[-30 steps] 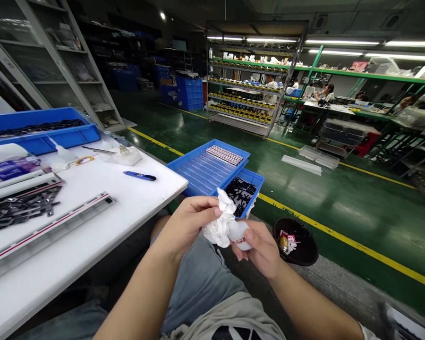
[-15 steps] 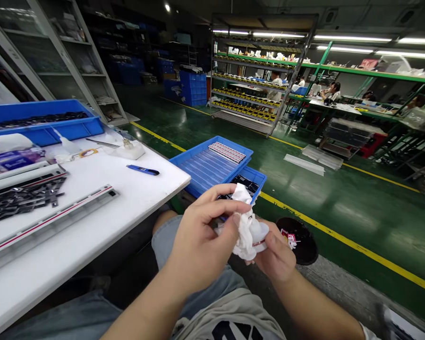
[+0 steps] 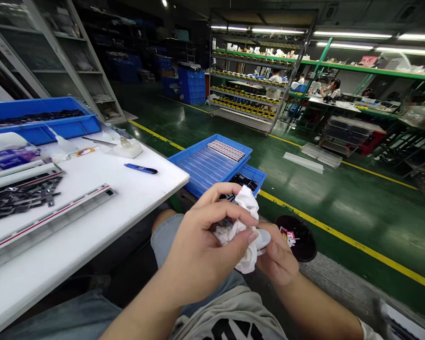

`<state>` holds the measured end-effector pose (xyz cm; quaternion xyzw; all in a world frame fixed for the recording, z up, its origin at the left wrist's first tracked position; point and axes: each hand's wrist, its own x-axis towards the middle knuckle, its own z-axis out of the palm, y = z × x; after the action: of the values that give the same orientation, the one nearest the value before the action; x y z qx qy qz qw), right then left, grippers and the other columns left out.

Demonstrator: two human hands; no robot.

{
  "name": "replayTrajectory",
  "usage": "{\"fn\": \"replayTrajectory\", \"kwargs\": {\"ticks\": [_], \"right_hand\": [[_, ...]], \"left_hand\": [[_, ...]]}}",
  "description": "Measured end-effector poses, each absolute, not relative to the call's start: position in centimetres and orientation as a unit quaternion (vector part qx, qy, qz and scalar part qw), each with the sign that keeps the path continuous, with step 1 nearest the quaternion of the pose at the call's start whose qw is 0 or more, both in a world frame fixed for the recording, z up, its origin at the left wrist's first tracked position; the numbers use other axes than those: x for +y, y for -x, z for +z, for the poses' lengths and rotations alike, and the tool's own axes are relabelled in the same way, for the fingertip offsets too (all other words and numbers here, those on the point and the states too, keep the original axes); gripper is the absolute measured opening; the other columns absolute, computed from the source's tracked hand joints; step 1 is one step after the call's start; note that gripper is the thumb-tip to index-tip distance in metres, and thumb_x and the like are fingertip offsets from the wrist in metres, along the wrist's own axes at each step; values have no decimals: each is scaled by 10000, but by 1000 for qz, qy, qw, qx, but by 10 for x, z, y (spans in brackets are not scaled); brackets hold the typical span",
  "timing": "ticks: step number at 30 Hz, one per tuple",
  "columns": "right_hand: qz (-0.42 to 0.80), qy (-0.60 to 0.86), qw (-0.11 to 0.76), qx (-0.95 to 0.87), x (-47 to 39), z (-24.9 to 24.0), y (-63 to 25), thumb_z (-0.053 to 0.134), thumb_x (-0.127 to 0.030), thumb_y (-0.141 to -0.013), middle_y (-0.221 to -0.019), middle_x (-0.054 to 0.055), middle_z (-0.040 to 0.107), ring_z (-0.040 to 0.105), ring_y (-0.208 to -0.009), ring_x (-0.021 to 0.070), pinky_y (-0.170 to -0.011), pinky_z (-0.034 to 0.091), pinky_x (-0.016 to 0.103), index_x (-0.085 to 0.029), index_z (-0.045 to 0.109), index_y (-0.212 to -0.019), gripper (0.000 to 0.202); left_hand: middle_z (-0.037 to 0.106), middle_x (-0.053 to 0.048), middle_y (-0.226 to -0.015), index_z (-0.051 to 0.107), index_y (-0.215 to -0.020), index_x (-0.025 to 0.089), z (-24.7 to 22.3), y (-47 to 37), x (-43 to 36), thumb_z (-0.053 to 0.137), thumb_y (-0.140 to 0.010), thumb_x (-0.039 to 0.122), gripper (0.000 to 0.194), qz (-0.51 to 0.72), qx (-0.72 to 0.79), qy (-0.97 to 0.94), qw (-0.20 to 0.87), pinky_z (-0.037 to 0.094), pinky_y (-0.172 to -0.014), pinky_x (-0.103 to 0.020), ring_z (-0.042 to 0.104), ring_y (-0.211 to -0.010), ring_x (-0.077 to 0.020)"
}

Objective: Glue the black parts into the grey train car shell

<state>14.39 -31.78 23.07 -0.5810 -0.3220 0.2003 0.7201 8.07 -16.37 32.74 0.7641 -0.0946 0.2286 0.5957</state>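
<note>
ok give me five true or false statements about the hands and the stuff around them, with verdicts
1. The left hand holds crumpled white material. True.
2. The right hand rests on the white table. False: it holds a small white object.
3. The blue cutter lies on the table. True.
4. The black bin is beyond the left hand. False: it is beyond the right.
5. A yellow line crosses the green floor. True.
</note>
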Motion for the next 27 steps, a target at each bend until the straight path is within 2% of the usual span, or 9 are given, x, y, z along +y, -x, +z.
{"fn": "replayTrajectory", "kwargs": {"ticks": [5, 9, 13, 15, 21, 25, 27], "right_hand": [[139, 529, 733, -405, -318, 244, -148, 467, -584, -906, -582, 38, 560, 483, -542, 182, -571, 385, 322, -195, 674, -792, 455], [96, 564, 683, -454, -319, 255, -152, 470, -551, -922, -634, 54, 582, 540, -645, 203, -640, 397, 333, -190, 660, -758, 440], [71, 586, 640, -491, -320, 263, -154, 451, -571, -924, -729, 78, 614, 564, -703, 216, -663, 428, 342, -171, 708, -907, 476], [67, 587, 627, -507, -320, 266, -153, 446, -550, -934, -753, 84, 620, 566, -710, 208, -661, 437, 334, -155, 717, -980, 481], [43, 571, 624, -532, -319, 268, -153, 487, -467, -929, -815, 92, 624, 564, -724, 194, -661, 454, 315, -143, 701, -1081, 417], [38, 564, 612, -553, -320, 268, -155, 503, -403, -921, -835, 96, 632, 570, -742, 193, -686, 463, 315, -138, 683, -1130, 383], [35, 565, 607, -557, -321, 268, -156, 498, -396, -921, -847, 100, 632, 573, -750, 197, -693, 467, 320, -142, 683, -1122, 373]], "left_hand": [[543, -69, -1104, 653, -898, 217, 332, -76, -159, 726, -767, 111, 184, 232, -105, -749, 612, 529, -772, -285, 604, -968, -186], [566, -102, -1127, 678, -840, 220, 333, -71, -149, 732, -780, 131, 119, 221, -116, -789, 562, 513, -667, -251, 546, -1127, -250], [626, -90, -1015, 682, -800, 238, 334, -67, -140, 752, -775, 130, 131, 203, -149, -803, 540, 532, -772, -286, 520, -1173, -261], [632, -86, -970, 675, -776, 235, 336, -67, -136, 762, -770, 138, 130, 192, -159, -807, 536, 532, -777, -282, 526, -1159, -256], [643, -107, -1088, 662, -742, 205, 341, -68, -128, 764, -775, 184, 109, 145, -161, -832, 510, 544, -785, -283, 564, -1127, -256], [679, -92, -931, 677, -747, 206, 342, -69, -122, 760, -781, 194, 91, 112, -175, -824, 527, 550, -811, -294, 563, -1156, -271], [689, -91, -924, 687, -748, 205, 342, -69, -121, 762, -783, 202, 83, 101, -173, -820, 536, 553, -817, -301, 576, -1151, -275]]}}
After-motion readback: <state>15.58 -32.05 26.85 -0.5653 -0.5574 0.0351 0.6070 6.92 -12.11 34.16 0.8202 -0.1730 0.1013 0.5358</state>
